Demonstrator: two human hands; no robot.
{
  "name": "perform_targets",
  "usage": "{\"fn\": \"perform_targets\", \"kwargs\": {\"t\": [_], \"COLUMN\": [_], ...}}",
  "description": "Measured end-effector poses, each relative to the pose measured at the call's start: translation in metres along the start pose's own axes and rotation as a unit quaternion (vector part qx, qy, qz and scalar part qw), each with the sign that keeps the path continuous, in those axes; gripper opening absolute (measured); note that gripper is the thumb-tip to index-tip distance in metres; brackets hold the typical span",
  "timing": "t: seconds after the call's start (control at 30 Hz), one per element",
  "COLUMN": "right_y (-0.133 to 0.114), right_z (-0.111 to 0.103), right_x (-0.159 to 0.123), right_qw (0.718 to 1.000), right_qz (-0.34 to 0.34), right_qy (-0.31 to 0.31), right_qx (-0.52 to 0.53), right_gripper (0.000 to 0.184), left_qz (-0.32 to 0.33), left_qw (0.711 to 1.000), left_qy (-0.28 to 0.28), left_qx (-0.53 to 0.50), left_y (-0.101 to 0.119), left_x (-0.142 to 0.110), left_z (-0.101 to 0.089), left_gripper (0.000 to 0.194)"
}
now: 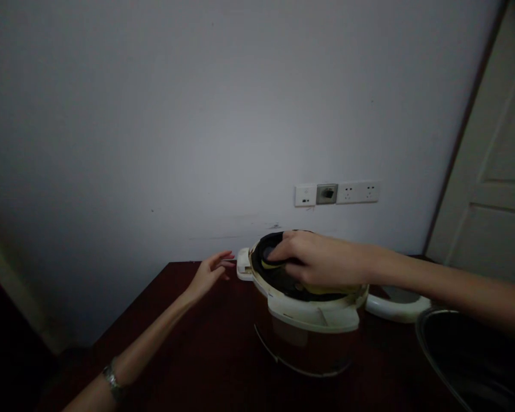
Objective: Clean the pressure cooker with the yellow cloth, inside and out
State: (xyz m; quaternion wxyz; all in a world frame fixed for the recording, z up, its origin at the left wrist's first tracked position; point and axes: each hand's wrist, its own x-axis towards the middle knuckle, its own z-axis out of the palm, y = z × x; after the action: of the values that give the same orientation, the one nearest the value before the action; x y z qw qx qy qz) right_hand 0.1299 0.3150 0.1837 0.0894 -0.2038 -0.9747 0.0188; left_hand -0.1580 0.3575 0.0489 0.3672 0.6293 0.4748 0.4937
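A white rice cooker [309,315] stands open on a dark wooden table [206,349], its dark inside facing up. My right hand [313,257] reaches over the opening, fingers curled on a dark cloth-like thing [269,250] with a yellow edge, pressed against the inner rim. My left hand [210,273] is stretched toward the cooker's left hinge tab [242,264], fingers loosely apart, holding nothing. A watch [111,382] is on my left wrist.
A white lid or plate [397,304] lies behind the cooker at the right. A dark metal pot [467,355] sits at the lower right corner. Wall sockets [337,194] are above the cooker. A door [493,171] stands at the right.
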Motion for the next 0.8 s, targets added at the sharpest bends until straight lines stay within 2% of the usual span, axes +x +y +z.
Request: {"fn": "perform_targets", "kwargs": {"t": [0.1, 0.2, 0.33, 0.47, 0.63, 0.8], "right_y": [-0.011, -0.022, -0.032, -0.034, -0.040, -0.039], "right_z": [-0.003, 0.013, 0.042, 0.059, 0.056, 0.045], "right_x": [-0.012, -0.012, -0.007, -0.011, -0.022, -0.048], "right_qw": [0.998, 0.996, 0.993, 0.992, 0.990, 0.988], "right_qz": [0.057, 0.078, 0.067, 0.028, 0.038, 0.028], "right_qy": [0.024, 0.021, -0.021, -0.006, -0.025, -0.062], "right_qx": [0.000, -0.047, -0.093, -0.126, -0.131, -0.139], "right_gripper": [0.025, 0.028, 0.026, 0.021, 0.016, 0.021], "left_qz": [0.016, 0.030, 0.030, 0.026, 0.066, 0.080], "left_qw": [1.000, 0.998, 0.993, 0.990, 0.984, 0.977], "left_qy": [-0.007, -0.048, -0.094, -0.104, -0.101, -0.098], "left_qx": [0.009, 0.026, 0.059, 0.092, 0.131, 0.170], "left_y": [0.013, 0.023, 0.030, 0.031, 0.022, 0.017], "left_x": [-0.003, -0.007, -0.013, -0.015, -0.010, -0.007], "left_z": [0.006, 0.015, 0.025, 0.029, 0.026, 0.023], "left_gripper": [0.048, 0.059, 0.075, 0.080, 0.074, 0.074]}}
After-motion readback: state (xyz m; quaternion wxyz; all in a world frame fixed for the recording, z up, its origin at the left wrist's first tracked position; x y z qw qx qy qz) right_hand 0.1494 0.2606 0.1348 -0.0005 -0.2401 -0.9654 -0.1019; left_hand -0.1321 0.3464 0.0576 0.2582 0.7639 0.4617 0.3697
